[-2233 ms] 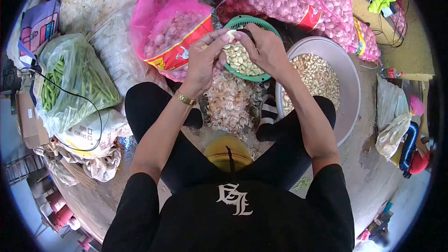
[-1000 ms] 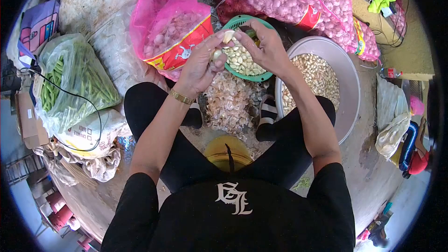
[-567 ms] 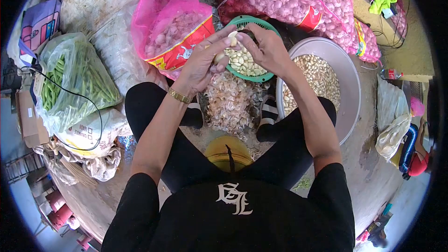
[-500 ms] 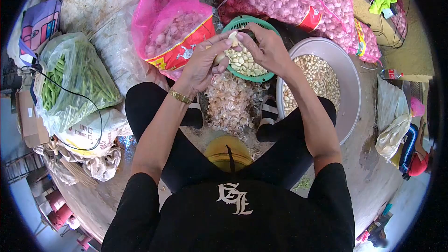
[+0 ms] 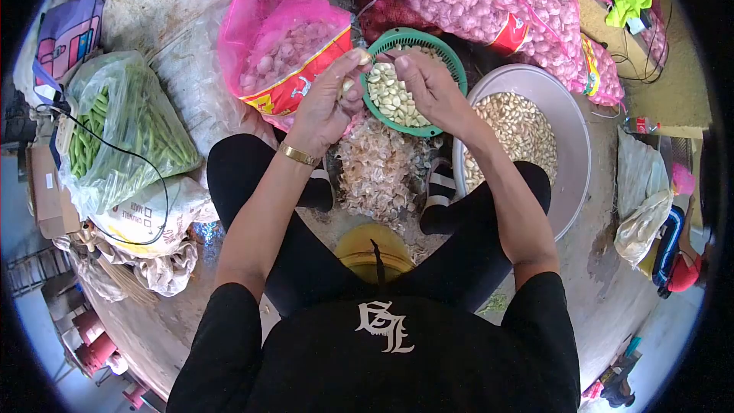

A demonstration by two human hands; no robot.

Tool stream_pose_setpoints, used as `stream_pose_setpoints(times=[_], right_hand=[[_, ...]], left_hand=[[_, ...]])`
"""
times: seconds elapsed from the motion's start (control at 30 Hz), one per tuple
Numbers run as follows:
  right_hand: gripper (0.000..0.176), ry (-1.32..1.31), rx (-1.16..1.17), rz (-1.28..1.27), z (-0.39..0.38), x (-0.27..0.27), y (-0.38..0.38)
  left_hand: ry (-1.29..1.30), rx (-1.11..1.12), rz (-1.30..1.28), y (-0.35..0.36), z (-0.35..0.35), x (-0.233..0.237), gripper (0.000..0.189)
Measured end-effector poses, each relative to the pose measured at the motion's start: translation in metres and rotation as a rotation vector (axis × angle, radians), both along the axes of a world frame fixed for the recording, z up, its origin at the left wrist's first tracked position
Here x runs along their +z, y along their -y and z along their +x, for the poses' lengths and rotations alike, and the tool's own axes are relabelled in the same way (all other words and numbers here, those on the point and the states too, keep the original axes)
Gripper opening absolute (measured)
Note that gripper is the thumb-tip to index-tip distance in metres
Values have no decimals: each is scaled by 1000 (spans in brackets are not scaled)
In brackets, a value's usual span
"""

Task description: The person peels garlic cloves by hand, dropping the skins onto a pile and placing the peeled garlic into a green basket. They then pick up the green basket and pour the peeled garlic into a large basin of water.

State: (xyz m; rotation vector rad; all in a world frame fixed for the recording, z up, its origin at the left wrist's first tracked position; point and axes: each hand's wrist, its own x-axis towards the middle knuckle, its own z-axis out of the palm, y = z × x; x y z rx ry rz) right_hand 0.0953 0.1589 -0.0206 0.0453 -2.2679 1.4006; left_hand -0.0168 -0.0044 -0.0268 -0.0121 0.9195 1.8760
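My left hand (image 5: pixel 327 111) is closed around garlic cloves; one pale clove (image 5: pixel 362 56) is pinched at the fingertips and another shows lower against the fingers. My right hand (image 5: pixel 434 93) is closed too, with the thin dark tip of what looks like a small knife (image 5: pixel 388 55) pointing from it toward the clove; its handle is hidden. Under the hands stands a green plastic basket (image 5: pixel 459 69) holding peeled garlic cloves (image 5: pixel 396 99). A heap of papery garlic skins (image 5: pixel 375 172) lies on the floor between my feet.
A large pale basin (image 5: pixel 575 157) of unpeeled cloves (image 5: pixel 520 134) sits right of the basket. An opened pink mesh bag of garlic (image 5: pixel 294 50) stands at left, full garlic sacks (image 5: pixel 535 15) behind. Green beans fill a plastic bag (image 5: pixel 126 130). A yellow stool (image 5: pixel 371 241) is beneath me.
My hands have drawn apart slightly, my left moving left with the clove, and my right moving a little lower. More of the peeled cloves in the basket shows between them.
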Motion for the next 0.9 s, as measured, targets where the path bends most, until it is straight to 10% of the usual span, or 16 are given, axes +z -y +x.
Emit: stream_pose_setpoints(times=[0.9], right_hand=[[35, 62, -20, -273, -2, 4, 24]], left_hand=[[-64, 72, 135, -11, 14, 1, 20]])
